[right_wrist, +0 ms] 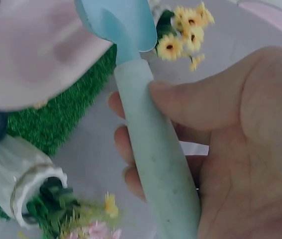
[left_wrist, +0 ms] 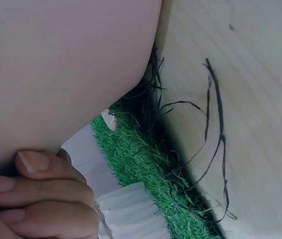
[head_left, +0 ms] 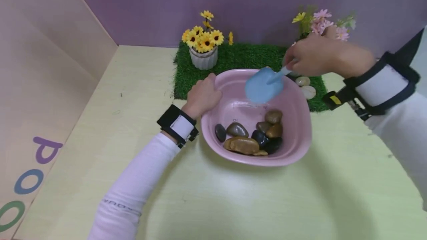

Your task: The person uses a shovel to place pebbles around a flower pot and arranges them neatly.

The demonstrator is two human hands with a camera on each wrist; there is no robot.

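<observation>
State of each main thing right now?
Pink basin: holding stones
Brown and black stones: loose in basin
Blue shovel: held, blade over basin
Left grip: holding basin rim
Right grip: curled round shovel handle
Yellow flowers: upright in white pot
Turf mat: flat, partly covered
Pale stones: on turf mat

Stones (head_left: 245, 145) in basin (head_left: 299, 121); shovel (head_left: 261, 87) above; flowerpot (head_left: 204, 60) behind on turf (head_left: 245, 56)

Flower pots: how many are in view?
2: on the grass mat, yellow-flowered pot at left; pink-flowered pot at right, mostly hidden by the right hand in head view.
</observation>
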